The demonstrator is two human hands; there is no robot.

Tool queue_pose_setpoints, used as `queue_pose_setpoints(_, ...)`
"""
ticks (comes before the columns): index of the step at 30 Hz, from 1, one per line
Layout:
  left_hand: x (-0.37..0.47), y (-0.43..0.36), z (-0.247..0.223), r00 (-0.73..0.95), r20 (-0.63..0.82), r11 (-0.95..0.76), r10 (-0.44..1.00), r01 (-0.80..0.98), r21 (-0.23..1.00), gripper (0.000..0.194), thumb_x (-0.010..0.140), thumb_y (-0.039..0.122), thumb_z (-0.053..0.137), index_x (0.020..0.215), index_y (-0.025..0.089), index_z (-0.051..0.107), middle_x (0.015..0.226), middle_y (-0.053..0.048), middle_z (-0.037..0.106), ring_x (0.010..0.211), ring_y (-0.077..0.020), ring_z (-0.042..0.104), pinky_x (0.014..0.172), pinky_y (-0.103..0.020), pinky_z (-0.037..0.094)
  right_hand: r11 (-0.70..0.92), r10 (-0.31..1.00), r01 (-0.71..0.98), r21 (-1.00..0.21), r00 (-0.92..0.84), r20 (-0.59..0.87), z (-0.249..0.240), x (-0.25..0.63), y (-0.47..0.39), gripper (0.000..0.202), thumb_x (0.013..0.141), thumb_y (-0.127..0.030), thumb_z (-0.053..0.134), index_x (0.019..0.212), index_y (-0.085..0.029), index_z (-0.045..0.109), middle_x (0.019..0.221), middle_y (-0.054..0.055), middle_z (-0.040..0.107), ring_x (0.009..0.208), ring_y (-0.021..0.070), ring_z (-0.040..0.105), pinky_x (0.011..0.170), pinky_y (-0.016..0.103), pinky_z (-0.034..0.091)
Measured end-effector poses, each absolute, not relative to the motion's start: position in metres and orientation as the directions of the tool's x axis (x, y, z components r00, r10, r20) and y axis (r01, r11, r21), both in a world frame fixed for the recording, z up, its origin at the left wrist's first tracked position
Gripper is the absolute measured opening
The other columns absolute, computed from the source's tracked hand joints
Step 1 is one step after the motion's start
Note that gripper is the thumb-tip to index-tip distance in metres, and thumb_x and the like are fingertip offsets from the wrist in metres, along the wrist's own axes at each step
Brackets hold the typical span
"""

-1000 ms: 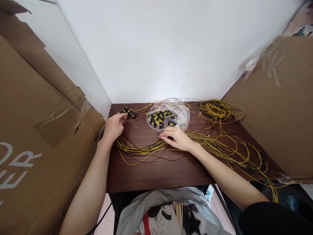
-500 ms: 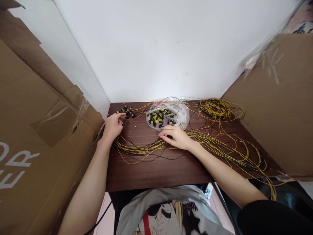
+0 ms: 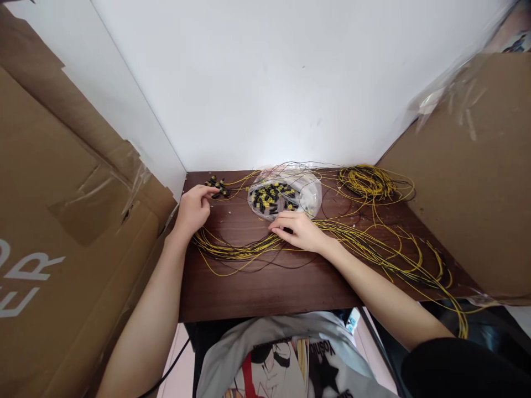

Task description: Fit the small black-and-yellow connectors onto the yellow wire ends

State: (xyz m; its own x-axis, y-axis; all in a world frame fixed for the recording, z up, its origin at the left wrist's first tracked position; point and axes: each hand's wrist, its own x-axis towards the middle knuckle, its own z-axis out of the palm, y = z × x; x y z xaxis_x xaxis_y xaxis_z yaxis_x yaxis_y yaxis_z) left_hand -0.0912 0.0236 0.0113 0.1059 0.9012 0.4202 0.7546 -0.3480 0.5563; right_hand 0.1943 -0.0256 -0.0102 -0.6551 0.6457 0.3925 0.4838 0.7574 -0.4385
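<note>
My left hand (image 3: 194, 207) is at the table's left side, its index finger stretched out to touch or hover over a small heap of black and yellow connectors (image 3: 222, 192). Its thumb stands apart from that finger, and I see nothing held. My right hand (image 3: 299, 231) rests just in front of a clear plastic bag (image 3: 309, 190), with thumb and fingers brought together; what is between them, if anything, is hidden. Beneath this hand runs a long bundle of yellow and black wires (image 3: 232, 253). Inside the bag lie many loose black and yellow connectors (image 3: 269, 194).
A coil of yellow and black wire (image 3: 367, 182) lies at the back right of the brown table (image 3: 265, 296). Cardboard boxes stand on the left (image 3: 83, 221) and right (image 3: 468, 182). Behind is a white wall (image 3: 265, 83). Wire ends hang over the front right edge.
My left hand has shifted slightly away from me, its index finger reaching further over the heap of connectors. My right hand has stayed in almost the same place.
</note>
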Motion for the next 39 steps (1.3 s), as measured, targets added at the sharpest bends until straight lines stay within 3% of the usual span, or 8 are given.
queue_pose_setpoints(9, -0.085, 0.019, 0.009, 0.355, 0.166, -0.379, 0.920, 0.700, 0.605, 0.032, 0.067, 0.011, 0.036, 0.077, 0.015, 0.066, 0.065, 0.000, 0.067, 0.049, -0.0109, 0.056, 0.053, -0.022, 0.045, 0.771, 0.632, 0.477, -0.422, -0.653, 0.418, -0.006, 0.191, -0.030, 0.020, 0.091, -0.022, 0.046, 0.096, -0.016, 0.065, 0.087, 0.008, 0.065, 0.083, 0.0178, 0.058, 0.077, 0.031, 0.045)
queue_pose_setpoints(13, -0.084, 0.020, 0.006, 0.308, 0.170, -0.334, 0.936, 0.631, 0.700, 0.031, 0.065, 0.012, 0.036, 0.075, 0.013, 0.065, 0.064, -0.002, 0.066, 0.046, -0.0096, 0.054, 0.048, -0.020, 0.045, 0.745, 0.658, 0.429, -0.511, -0.599, 0.456, 0.001, 0.172, -0.035, 0.017, 0.090, -0.022, 0.048, 0.095, -0.017, 0.064, 0.085, 0.006, 0.065, 0.081, 0.0166, 0.056, 0.077, 0.030, 0.044)
queue_pose_setpoints(17, -0.087, 0.024, 0.001, 0.181, 0.203, -0.270, 0.962, 0.551, 0.789, 0.033, 0.063, 0.012, 0.036, 0.079, 0.011, 0.065, 0.067, -0.004, 0.066, 0.051, -0.0110, 0.057, 0.051, -0.022, 0.049, 0.678, 0.715, 0.485, -0.552, -0.608, 0.344, 0.009, 0.133, -0.041, 0.018, 0.090, -0.028, 0.051, 0.093, -0.016, 0.064, 0.086, 0.006, 0.065, 0.082, 0.0159, 0.057, 0.078, 0.029, 0.044)
queue_pose_setpoints(21, -0.089, 0.027, -0.001, 0.090, 0.244, -0.256, 0.966, 0.492, 0.832, 0.033, 0.064, 0.013, 0.038, 0.081, 0.010, 0.065, 0.074, -0.007, 0.068, 0.061, -0.0126, 0.060, 0.058, -0.025, 0.052, 0.644, 0.764, 0.680, -0.351, -0.599, 0.242, 0.014, 0.091, -0.056, 0.054, 0.078, -0.062, 0.054, 0.097, -0.012, 0.063, 0.092, 0.013, 0.060, 0.091, 0.0259, 0.053, 0.078, 0.040, 0.044)
queue_pose_setpoints(23, -0.089, 0.027, -0.001, 0.072, 0.248, -0.250, 0.966, 0.495, 0.832, 0.033, 0.065, 0.013, 0.038, 0.082, 0.010, 0.066, 0.077, -0.008, 0.068, 0.062, -0.0130, 0.060, 0.059, -0.026, 0.052, 0.669, 0.743, 0.705, -0.235, -0.626, 0.237, 0.016, 0.078, -0.066, 0.062, 0.072, -0.067, 0.057, 0.095, -0.010, 0.063, 0.095, 0.016, 0.057, 0.093, 0.0299, 0.050, 0.078, 0.044, 0.044)
queue_pose_setpoints(30, -0.086, 0.028, -0.006, 0.121, 0.263, -0.285, 0.957, 0.565, 0.774, 0.033, 0.068, 0.012, 0.039, 0.082, 0.011, 0.068, 0.075, -0.006, 0.070, 0.064, -0.0143, 0.062, 0.065, -0.027, 0.051, 0.654, 0.753, 0.753, -0.066, -0.640, 0.152, 0.007, 0.080, -0.082, 0.010, 0.087, -0.022, 0.055, 0.087, -0.014, 0.061, 0.088, 0.012, 0.059, 0.084, 0.0243, 0.053, 0.068, 0.035, 0.046)
queue_pose_setpoints(34, -0.082, 0.025, -0.005, 0.179, 0.242, -0.300, 0.954, 0.593, 0.747, 0.032, 0.069, 0.010, 0.040, 0.083, 0.011, 0.069, 0.073, -0.005, 0.071, 0.065, -0.0143, 0.063, 0.069, -0.027, 0.050, 0.631, 0.764, 0.776, -0.023, -0.615, 0.194, -0.003, 0.090, -0.078, 0.011, 0.089, -0.016, 0.047, 0.087, -0.014, 0.058, 0.088, 0.012, 0.059, 0.083, 0.0248, 0.052, 0.068, 0.036, 0.045)
queue_pose_setpoints(39, -0.072, 0.011, 0.015, 0.406, 0.102, -0.288, 0.908, 0.428, 0.857, 0.027, 0.079, 0.027, 0.049, 0.092, 0.012, 0.068, 0.081, -0.007, 0.071, 0.062, -0.0129, 0.060, 0.062, -0.025, 0.050, 0.620, 0.783, 0.761, -0.194, -0.583, 0.215, -0.004, 0.100, -0.068, 0.010, 0.090, -0.015, 0.043, 0.088, -0.014, 0.053, 0.091, 0.012, 0.060, 0.085, 0.0235, 0.052, 0.074, 0.035, 0.044)
